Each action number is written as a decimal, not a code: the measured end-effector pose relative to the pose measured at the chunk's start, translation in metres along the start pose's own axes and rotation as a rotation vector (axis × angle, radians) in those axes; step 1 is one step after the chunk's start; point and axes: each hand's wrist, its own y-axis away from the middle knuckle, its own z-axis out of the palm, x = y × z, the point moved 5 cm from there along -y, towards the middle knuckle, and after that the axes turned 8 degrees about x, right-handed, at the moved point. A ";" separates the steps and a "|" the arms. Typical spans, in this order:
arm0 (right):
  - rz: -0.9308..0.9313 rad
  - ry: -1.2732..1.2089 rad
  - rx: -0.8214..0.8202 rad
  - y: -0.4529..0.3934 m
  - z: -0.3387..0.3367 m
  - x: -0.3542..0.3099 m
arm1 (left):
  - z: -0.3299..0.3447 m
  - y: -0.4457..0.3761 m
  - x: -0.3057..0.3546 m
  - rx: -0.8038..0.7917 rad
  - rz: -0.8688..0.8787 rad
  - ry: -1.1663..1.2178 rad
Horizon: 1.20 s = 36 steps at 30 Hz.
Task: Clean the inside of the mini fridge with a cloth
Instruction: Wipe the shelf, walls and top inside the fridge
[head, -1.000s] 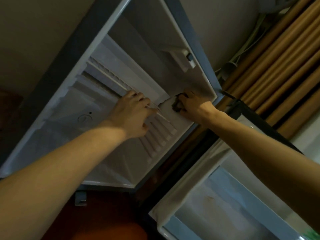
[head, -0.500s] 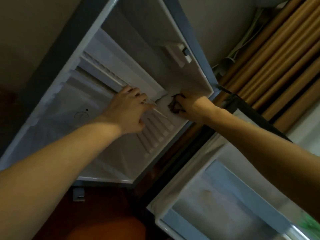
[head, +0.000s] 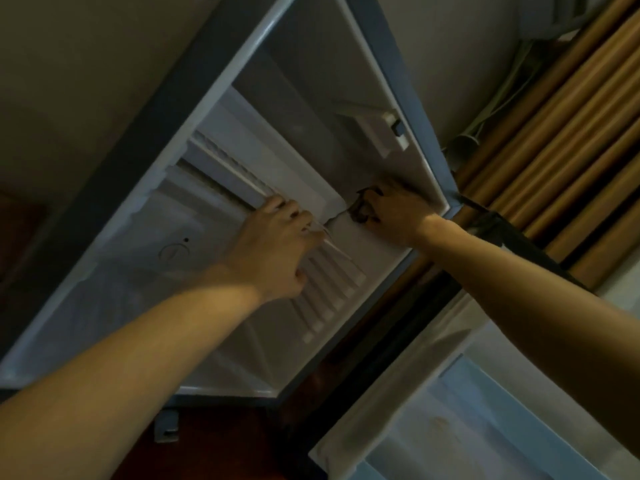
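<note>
The mini fridge (head: pixel 114 299) stands open, both hands inside against its white back panel. The right hand (head: pixel 394 213) is curled around a small dark cloth (head: pixel 360 211) near the right wall, just below the thermostat box (head: pixel 384 133). The left hand (head: pixel 273 251) has bent fingers on the ribbed grille (head: pixel 329 289); whether it grips anything is unclear. The door (head: pixel 485 427) hangs open at lower right. Both hands sit where they were a second ago.

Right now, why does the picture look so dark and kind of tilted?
Head view: the room is dim, so only the white inside of the fridge looks bright; everything is slightly blurry, and the dark cloth in the right hand shows no detail; the wide lens and tipped head slant the fridge; the left hand is soft too.
</note>
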 end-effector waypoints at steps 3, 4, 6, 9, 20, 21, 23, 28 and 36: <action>-0.022 -0.025 0.061 -0.024 0.008 -0.004 | 0.002 0.001 0.000 0.034 0.023 -0.020; -0.026 -0.023 0.078 -0.030 0.011 -0.005 | 0.003 0.002 -0.001 0.032 0.024 -0.025; -0.028 0.000 0.082 -0.035 0.017 -0.007 | 0.005 0.003 -0.002 0.031 0.031 -0.018; -0.027 0.009 0.079 -0.031 0.018 -0.006 | 0.008 0.001 -0.001 0.034 0.027 -0.015; -0.151 0.072 0.120 0.069 -0.021 0.005 | -0.012 -0.009 0.008 -0.226 -0.072 -0.031; -0.146 0.077 0.122 0.069 -0.021 0.005 | -0.012 -0.010 0.009 -0.231 -0.080 -0.038; -0.152 0.061 0.154 0.065 -0.020 0.003 | -0.012 -0.010 0.008 -0.224 -0.086 -0.042; -0.076 0.027 0.151 0.019 0.002 -0.008 | -0.008 -0.006 0.005 -0.148 -0.061 -0.027; -0.053 -0.028 0.109 -0.032 0.025 -0.016 | 0.008 -0.001 0.000 0.004 0.021 -0.026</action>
